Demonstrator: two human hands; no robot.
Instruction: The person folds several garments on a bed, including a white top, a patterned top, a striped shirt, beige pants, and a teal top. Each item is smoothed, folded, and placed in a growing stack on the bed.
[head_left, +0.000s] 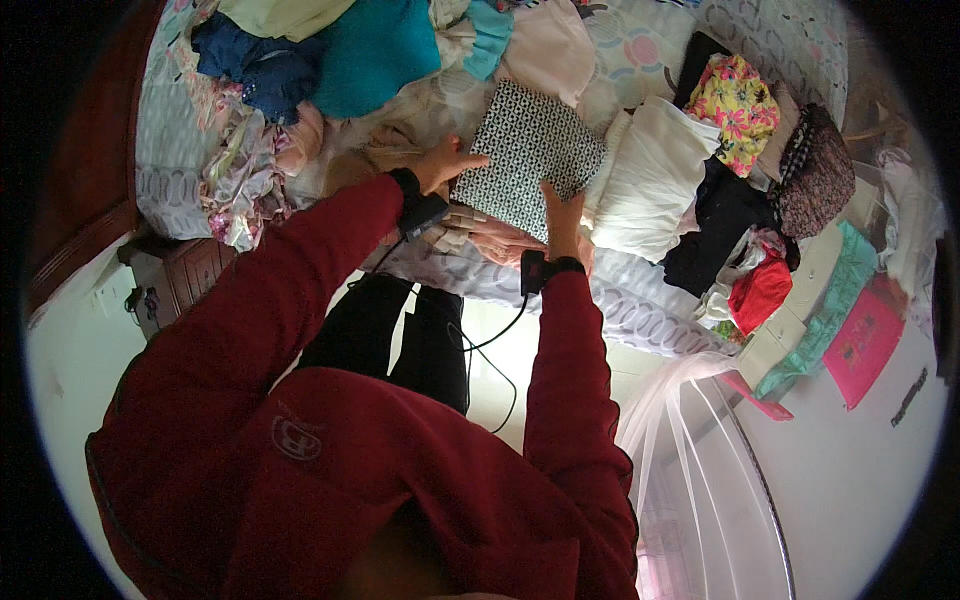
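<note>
A black-and-white patterned cloth (525, 142), folded into a flat, roughly square piece, lies before me on the bed. My left hand (444, 165) is at its left edge, with the thumb stretched over the cloth. My right hand (564, 214) touches its lower right side, thumb on top. Whether the fingers of either hand grip the cloth from below is hidden. Peach and tan garments (502, 241) show beneath its near edge. Just to the right lies a white folded garment (649, 176).
Teal (379, 60), navy (259, 64) and pale pink (551, 49) garments lie towards the back. On the right are a yellow floral garment (735, 109), black clothing (716, 229) and a red piece (761, 289). Pink netting (675, 390) hangs at lower right. Cables dangle from my wrists.
</note>
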